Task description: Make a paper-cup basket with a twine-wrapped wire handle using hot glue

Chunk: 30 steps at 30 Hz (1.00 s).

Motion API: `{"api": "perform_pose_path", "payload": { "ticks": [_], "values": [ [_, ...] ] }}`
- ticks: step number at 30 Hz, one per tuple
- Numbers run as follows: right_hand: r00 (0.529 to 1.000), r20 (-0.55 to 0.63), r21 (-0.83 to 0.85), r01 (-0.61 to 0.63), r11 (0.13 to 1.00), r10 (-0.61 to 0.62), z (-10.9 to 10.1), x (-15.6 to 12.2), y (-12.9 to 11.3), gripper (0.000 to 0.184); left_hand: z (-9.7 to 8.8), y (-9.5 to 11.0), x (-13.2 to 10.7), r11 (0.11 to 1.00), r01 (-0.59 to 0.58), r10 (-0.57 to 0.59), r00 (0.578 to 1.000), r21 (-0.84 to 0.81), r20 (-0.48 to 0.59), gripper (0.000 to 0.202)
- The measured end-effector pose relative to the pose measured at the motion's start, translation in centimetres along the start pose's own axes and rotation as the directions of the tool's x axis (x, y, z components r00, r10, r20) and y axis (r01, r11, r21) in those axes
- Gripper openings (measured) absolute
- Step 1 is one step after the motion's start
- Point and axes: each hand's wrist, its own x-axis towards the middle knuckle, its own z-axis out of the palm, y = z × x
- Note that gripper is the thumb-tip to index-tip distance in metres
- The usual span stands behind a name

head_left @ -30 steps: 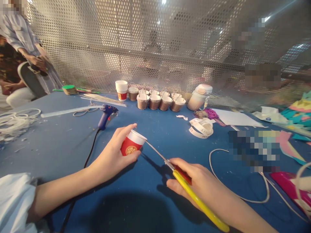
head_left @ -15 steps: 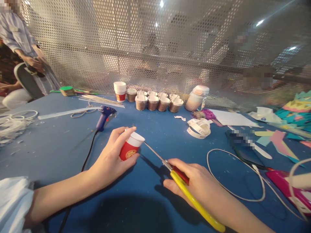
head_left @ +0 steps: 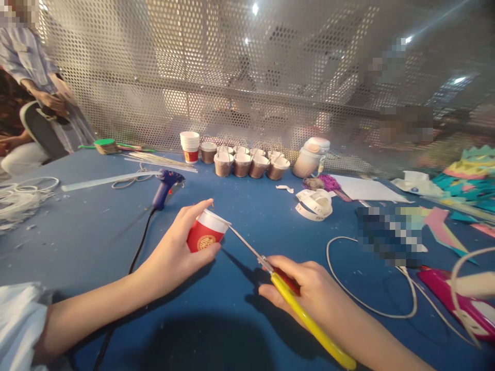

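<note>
Tilted to the right, a red paper cup with a white rim is gripped by my left hand, thumb in front and fingers round its far side. My right hand holds a pair of scissors with a yellow and a red handle. The narrow blades look closed, and their tip meets the cup's rim at its right edge. Whether the tip goes into the paper I cannot tell. Left of the cup lies a blue glue gun with a black cord.
At the back stand stacked paper cups, several brown-wrapped cups and a jar. A printed ribbon, purple yarn and a white cable lie to the right. Tangled white cord is at left; a person stands beyond.
The cup tilts slightly more, and my left index finger has straightened above its rim. The scissors stay at the rim. The whole view has shifted slightly.
</note>
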Motion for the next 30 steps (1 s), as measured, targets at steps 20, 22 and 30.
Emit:
{"api": "perform_pose_path", "payload": {
  "ticks": [20, 22, 30],
  "values": [
    [0.985, -0.123, -0.247, 0.085, 0.965, -0.119, 0.9, 0.4, 1.3, 0.025, 0.5, -0.9, 0.6, 0.943, 0.190, -0.169, 0.981, -0.275, 0.099, 0.040],
    [0.969, -0.177, -0.307, 0.110, 0.945, -0.170, 1.2, 0.5, 1.5, 0.027, 0.3, -1.0, 0.6, 0.975, 0.094, -0.079, 0.994, -0.201, 0.081, 0.026],
    [0.929, -0.234, -0.464, 0.152, 0.873, -0.286, 1.6, 0.6, 1.8, 0.029, 0.0, -0.5, 0.5, 0.992, 0.015, -0.001, 0.994, -0.122, 0.112, 0.018]
  ]
}}
